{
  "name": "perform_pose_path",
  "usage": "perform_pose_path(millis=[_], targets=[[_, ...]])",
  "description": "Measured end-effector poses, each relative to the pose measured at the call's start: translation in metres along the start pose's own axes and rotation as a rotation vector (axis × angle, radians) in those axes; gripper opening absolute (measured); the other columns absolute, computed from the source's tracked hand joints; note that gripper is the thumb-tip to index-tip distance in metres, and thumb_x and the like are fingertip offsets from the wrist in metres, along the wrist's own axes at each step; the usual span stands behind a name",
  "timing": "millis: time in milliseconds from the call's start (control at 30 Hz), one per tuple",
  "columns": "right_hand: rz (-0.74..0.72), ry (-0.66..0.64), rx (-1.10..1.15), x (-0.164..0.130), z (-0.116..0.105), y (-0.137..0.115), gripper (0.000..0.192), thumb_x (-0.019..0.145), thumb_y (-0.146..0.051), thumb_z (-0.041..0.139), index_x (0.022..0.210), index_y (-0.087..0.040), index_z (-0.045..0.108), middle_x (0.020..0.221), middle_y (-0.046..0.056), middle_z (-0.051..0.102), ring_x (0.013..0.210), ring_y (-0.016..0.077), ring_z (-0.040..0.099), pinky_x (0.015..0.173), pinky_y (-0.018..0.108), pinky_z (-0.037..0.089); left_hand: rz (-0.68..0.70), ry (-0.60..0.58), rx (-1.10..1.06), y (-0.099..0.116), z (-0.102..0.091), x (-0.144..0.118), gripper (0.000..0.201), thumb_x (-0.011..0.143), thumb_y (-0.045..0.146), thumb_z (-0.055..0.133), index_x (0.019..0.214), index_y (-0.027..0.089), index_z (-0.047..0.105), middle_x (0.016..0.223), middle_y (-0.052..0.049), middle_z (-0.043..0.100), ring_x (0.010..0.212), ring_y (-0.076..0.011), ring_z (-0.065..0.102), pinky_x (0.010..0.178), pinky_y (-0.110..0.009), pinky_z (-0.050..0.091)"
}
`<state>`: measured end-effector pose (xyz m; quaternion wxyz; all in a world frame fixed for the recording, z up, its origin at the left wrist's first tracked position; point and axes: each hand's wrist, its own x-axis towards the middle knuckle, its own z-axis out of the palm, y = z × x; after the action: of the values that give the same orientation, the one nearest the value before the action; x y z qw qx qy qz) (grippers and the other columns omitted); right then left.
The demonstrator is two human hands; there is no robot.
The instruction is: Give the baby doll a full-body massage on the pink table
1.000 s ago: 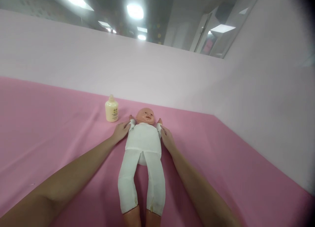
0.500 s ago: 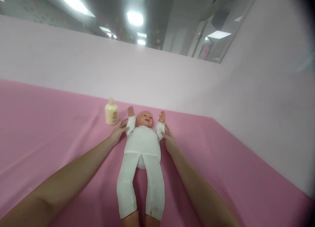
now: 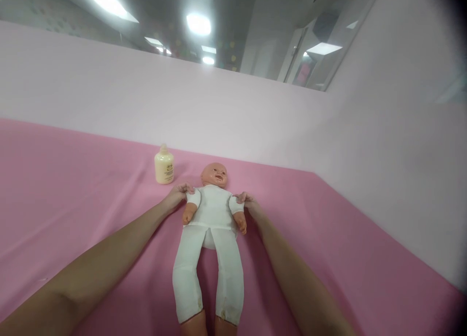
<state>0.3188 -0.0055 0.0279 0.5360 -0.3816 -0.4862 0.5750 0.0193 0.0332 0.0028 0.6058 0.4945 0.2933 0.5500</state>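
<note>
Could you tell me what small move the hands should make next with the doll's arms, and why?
Probably a gentle raise of both arms back up beside the head. The left hand and right hand each grip a white sleeve of the doll at the shoulder, and the forearms now point down along the torso. The cream bottle stands untouched.

Pink table bears doll and bottle.

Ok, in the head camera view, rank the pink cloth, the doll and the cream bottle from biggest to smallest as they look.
1. pink cloth, spanning the surface.
2. doll, lying on it.
3. cream bottle, smallest; it stands slightly farther away, but the gap looks too wide for that to matter.
</note>
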Motion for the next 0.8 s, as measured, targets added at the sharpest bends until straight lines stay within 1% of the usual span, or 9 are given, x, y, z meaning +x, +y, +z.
perform_pose_path(millis=[67,133,233,333,433,567,633,700,800], targets=[[0.004,-0.024,-0.012,0.001,-0.001,0.001,0.022,0.052,-0.018,0.076,0.059,-0.021,0.056,0.089,0.0,0.071,0.083,0.0167,0.064,0.078,0.03,0.052,-0.012,-0.027,-0.006,0.002,0.0,-0.001,0.025,0.046,0.005,0.06,0.068,0.018,0.062,0.079,0.0,0.064,0.078,-0.0159,0.06,0.067,-0.025,0.044],[0.001,-0.022,-0.009,0.002,-0.001,0.002,0.021,0.054,-0.019,0.076,0.07,-0.023,0.063,0.091,0.0,0.071,0.083,0.0176,0.065,0.079,0.031,0.052,-0.04,-0.069,0.0,0.005,0.001,-0.003,0.038,0.049,0.005,0.062,0.084,0.02,0.068,0.092,-0.002,0.068,0.088,-0.0196,0.063,0.073,-0.028,0.046],[-0.019,0.041,0.003,0.004,0.0,0.003,0.035,0.057,-0.021,0.073,0.091,-0.025,0.067,0.095,0.001,0.071,0.083,0.0194,0.066,0.077,0.033,0.052,-0.031,-0.096,0.044,0.008,0.005,-0.005,0.056,0.057,0.012,0.072,0.112,0.023,0.065,0.117,-0.005,0.067,0.106,-0.0252,0.062,0.085,-0.033,0.048],[-0.084,0.108,0.001,0.01,-0.001,0.007,0.049,0.062,-0.023,0.071,0.109,-0.027,0.062,0.11,0.003,0.07,0.097,0.0225,0.066,0.084,0.035,0.052,0.066,-0.012,0.126,0.009,0.006,-0.004,0.065,0.068,0.028,0.077,0.129,0.024,0.055,0.129,-0.01,0.062,0.114,-0.0268,0.059,0.093,-0.037,0.048],[-0.159,0.151,-0.037,0.018,-0.006,0.012,0.065,0.064,-0.022,0.07,0.126,-0.03,0.053,0.129,0.003,0.063,0.114,0.0232,0.062,0.093,0.037,0.051,0.121,0.091,0.257,0.008,0.0,0.001,0.073,0.074,0.039,0.075,0.139,0.026,0.046,0.138,-0.012,0.055,0.111,-0.0249,0.06,0.09,-0.038,0.05],[-0.207,0.226,-0.167,0.025,-0.013,0.018,0.087,0.067,-0.021,0.067,0.146,-0.032,0.033,0.14,0.006,0.054,0.117,0.0219,0.06,0.094,0.036,0.052,0.147,0.138,0.392,0.005,-0.015,0.01,0.071,0.076,0.043,0.072,0.141,0.028,0.048,0.145,-0.01,0.05,0.112,-0.0247,0.06,0.094,-0.037,0.049],[-0.25,0.223,-0.253,0.025,-0.015,0.02,0.09,0.07,-0.02,0.064,0.151,-0.031,0.027,0.146,0.006,0.049,0.122,0.0218,0.058,0.098,0.036,0.051,0.141,0.131,0.425,0.002,-0.022,0.013,0.067,0.076,0.043,0.071,0.138,0.027,0.052,0.145,-0.009,0.051,0.117,-0.0259,0.058,0.098,-0.037,0.047],[-0.297,0.212,-0.327,0.025,-0.016,0.021,0.084,0.072,-0.02,0.062,0.15,-0.031,0.031,0.152,0.004,0.042,0.133,0.0211,0.048,0.108,0.037,0.044,0.119,0.133,0.438,-0.002,-0.027,0.016,0.065,0.076,0.043,0.071,0.136,0.026,0.055,0.142,-0.009,0.054,0.12,-0.0269,0.057,0.1,-0.037,0.045],[-0.288,0.231,-0.381,0.027,-0.017,0.022,0.068,0.074,-0.027,0.063,0.14,-0.031,0.047,0.154,0.0,0.039,0.148,0.018,0.028,0.121,0.042,0.026,0.098,0.18,0.466,-0.006,-0.028,0.02,0.055,0.075,0.042,0.07,0.126,0.024,0.063,0.131,-0.009,0.063,0.12,-0.0274,0.058,0.102,-0.037,0.044]])
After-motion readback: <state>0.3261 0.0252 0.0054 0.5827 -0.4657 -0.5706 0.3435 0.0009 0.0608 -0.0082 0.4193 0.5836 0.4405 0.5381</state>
